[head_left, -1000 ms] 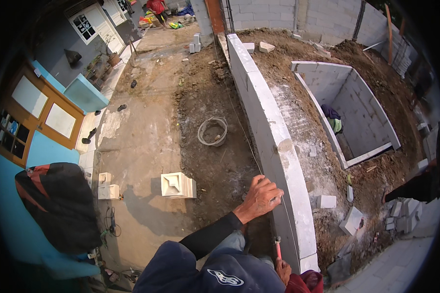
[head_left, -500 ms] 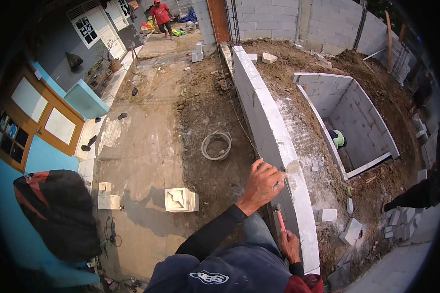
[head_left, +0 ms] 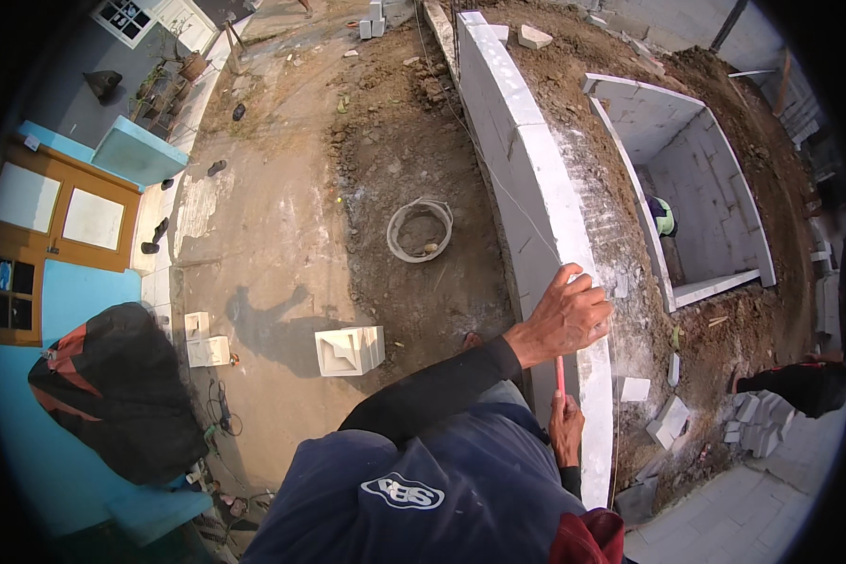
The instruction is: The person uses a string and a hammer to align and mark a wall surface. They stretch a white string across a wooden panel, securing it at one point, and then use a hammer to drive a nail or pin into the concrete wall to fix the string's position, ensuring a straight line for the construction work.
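Observation:
My left hand (head_left: 569, 318) is closed over the top of the pale block wall (head_left: 524, 113), its fingers pinched on a thin string (head_left: 512, 195). The string runs from the far end of the wall to my fingertips. Anything else between those fingers is hidden. Below it, my right hand (head_left: 565, 430) grips a hammer (head_left: 560, 378) by its red handle, held against the near part of the wall. The hammer's head is hidden behind my left hand. Beyond my left hand, the string continues toward me along the wall's right side.
Left of the wall, a round bucket (head_left: 391, 231) and a cream moulded block (head_left: 350, 351) sit on the ground. To the right, a person in a light green top (head_left: 665, 217) is inside a block-lined pit (head_left: 771, 268). Loose blocks (head_left: 669, 421) and another person's dark-clothed leg (head_left: 790, 387) are nearby.
My left hand has moved right with the string, from the wall's left side to over its top. The hammer has turned more upright, its head now behind my left hand. The view has tilted down.

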{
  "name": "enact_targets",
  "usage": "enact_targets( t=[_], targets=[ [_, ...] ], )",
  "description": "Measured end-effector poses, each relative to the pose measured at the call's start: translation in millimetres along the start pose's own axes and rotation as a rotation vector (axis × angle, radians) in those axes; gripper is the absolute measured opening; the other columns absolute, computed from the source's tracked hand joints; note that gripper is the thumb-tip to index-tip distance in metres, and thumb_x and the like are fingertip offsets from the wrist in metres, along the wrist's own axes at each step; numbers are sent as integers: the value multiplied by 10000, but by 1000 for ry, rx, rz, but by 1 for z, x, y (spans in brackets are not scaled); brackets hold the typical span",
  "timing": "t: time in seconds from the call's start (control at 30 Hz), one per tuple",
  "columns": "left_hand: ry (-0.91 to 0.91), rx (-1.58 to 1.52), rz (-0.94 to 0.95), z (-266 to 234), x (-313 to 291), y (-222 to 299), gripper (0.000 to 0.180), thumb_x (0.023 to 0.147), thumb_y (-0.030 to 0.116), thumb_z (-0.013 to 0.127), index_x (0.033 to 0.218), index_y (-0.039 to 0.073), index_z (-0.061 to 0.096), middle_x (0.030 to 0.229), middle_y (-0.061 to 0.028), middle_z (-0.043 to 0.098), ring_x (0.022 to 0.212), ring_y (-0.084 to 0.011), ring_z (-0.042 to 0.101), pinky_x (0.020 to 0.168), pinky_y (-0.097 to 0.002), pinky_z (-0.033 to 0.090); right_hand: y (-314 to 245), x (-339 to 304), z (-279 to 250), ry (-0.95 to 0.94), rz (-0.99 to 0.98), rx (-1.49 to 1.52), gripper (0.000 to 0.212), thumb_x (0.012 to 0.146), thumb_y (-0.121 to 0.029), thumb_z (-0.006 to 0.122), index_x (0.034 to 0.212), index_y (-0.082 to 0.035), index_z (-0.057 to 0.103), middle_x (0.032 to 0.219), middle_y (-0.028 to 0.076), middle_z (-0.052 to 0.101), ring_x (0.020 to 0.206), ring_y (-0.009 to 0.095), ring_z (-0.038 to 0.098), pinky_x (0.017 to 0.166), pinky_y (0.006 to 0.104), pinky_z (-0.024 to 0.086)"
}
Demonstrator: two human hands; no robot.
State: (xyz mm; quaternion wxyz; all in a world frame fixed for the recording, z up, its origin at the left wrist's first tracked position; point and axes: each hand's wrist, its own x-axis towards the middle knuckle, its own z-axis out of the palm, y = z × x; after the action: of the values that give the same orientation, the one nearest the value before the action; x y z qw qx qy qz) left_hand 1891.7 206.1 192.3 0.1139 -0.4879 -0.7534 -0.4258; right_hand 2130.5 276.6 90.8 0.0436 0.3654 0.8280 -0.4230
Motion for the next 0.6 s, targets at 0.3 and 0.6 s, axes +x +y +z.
enact_targets(
  t=[0.3,0.6],
  targets=[
    [0,102,-53,-81,61,-123,79,797,117,686,871,94,705,734,-28,572,779,-214,569,965,-421,388,-99,79,20,50,7,-208,497,962,-485,548,927,-4,665,699,231,618,679,412,630,627,471,463],
    [9,168,-5,-161,115,-247,100,822,99,657,904,70,706,735,-46,574,750,-227,566,907,-414,400,-147,216,43,454,-64,-453,341,926,-419,624,1013,-89,641,769,188,682,727,390,672,648,481,499]
  ],
)
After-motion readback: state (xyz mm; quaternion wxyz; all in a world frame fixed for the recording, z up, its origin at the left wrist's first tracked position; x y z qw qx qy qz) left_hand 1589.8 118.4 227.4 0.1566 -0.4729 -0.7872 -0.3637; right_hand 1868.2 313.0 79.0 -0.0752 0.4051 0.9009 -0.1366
